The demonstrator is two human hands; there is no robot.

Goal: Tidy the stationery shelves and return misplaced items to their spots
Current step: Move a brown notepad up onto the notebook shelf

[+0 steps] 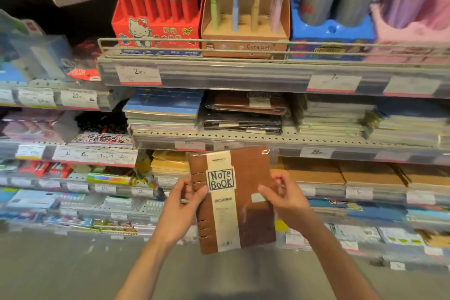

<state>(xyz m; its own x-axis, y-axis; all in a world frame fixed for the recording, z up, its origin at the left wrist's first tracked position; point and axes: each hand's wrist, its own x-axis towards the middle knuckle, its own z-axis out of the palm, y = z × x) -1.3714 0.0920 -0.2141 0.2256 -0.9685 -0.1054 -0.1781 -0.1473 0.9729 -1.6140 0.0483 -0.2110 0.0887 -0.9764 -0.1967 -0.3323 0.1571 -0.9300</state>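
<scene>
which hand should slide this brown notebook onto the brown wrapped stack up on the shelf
Probably the right hand: it grips the brown ring-bound notebook on the side nearer the brown plastic-wrapped notebook stack. The left hand holds the ring edge.

The brown leather-look ring-bound notebook (235,200) carries a cream paper band lettered "NOTE BOOK" in black. On the top shelf, a red cardboard pen box (155,29) shows a white cartoon cat, beside a tan cardboard pen display (246,34) and a blue plastic pen holder (331,29).
</scene>
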